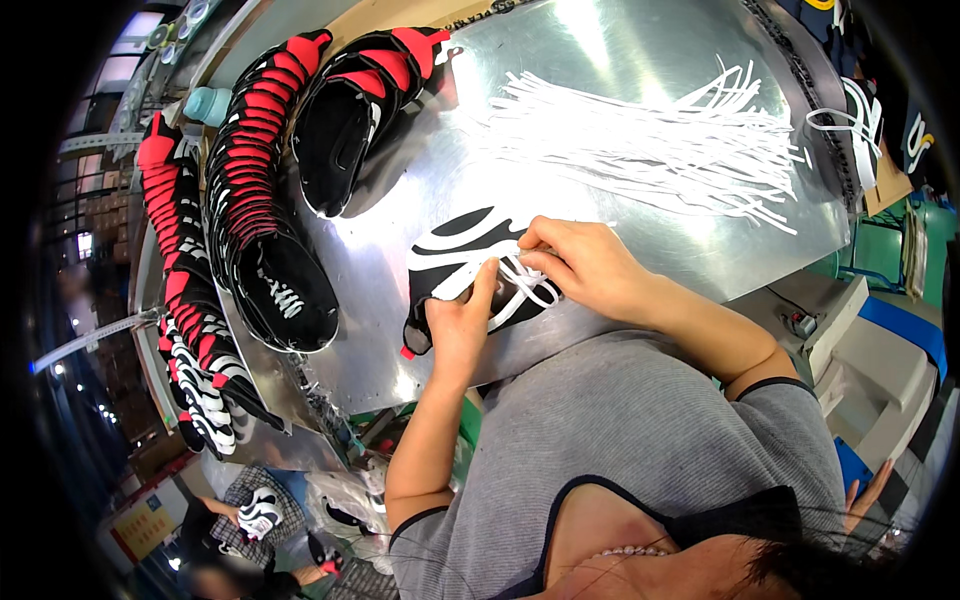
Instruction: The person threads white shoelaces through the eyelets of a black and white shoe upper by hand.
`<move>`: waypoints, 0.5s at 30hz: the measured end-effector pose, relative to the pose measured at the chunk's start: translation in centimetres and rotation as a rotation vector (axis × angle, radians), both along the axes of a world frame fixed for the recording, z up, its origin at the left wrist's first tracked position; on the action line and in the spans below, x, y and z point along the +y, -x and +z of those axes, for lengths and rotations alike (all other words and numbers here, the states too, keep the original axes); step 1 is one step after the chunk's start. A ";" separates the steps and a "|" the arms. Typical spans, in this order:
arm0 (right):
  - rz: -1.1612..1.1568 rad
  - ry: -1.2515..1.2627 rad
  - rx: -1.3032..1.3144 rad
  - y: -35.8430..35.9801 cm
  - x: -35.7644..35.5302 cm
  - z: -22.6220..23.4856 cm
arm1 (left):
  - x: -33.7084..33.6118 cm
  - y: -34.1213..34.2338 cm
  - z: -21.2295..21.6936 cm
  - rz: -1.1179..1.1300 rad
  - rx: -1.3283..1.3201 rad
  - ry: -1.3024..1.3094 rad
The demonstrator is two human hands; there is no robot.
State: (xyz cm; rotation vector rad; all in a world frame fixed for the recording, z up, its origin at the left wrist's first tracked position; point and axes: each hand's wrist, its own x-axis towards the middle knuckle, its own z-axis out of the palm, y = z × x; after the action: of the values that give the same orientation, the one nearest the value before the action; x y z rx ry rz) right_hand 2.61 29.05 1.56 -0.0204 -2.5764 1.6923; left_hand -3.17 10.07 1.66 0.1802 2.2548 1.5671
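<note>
Head view is showing a black-and-white shoe upper (pixel 462 250) lying near the wearer's edge of the shiny metal table (pixel 372 258), its middle partly covered by both hands. The left hand (pixel 458 325) is clamping it, thumb on top, the other fingers mostly hidden. The right hand's (pixel 595 265) thumb and forefinger are pinching together at the white lace (pixel 522 277), their exact grip hard to make out. Limp, stringy laces (pixel 650 145) are spreading beyond; nested red-and-black uppers (pixel 258 180) are forming ribbed, curving rows.
</note>
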 end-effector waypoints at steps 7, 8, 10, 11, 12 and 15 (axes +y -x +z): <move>0.106 -0.173 -0.067 1.1 0.4 0.1 | -0.1 -0.1 0.2 -0.050 -0.047 0.052; 0.105 -0.191 -0.046 1.3 0.0 -0.2 | -0.3 -0.1 -0.2 -0.114 0.043 0.027; 0.106 -0.229 -0.005 2.0 -0.9 -0.9 | -0.1 -0.3 0.1 -0.147 0.091 0.021; 0.101 -0.283 0.004 2.4 -1.5 -1.2 | 0.1 -0.4 0.1 -0.163 0.115 0.017; 0.104 -0.336 0.014 2.8 -2.3 -1.4 | 0.1 -0.4 -0.3 -0.169 0.144 0.037; 0.183 -0.374 -0.094 3.7 -1.4 -0.8 | 0.1 0.8 0.2 -0.153 -0.083 -0.001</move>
State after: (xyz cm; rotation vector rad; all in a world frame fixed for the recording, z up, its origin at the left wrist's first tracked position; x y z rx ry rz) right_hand -1.07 27.64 0.79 0.1607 -3.0048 1.2525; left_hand -3.95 10.16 1.83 0.2758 2.1240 1.4693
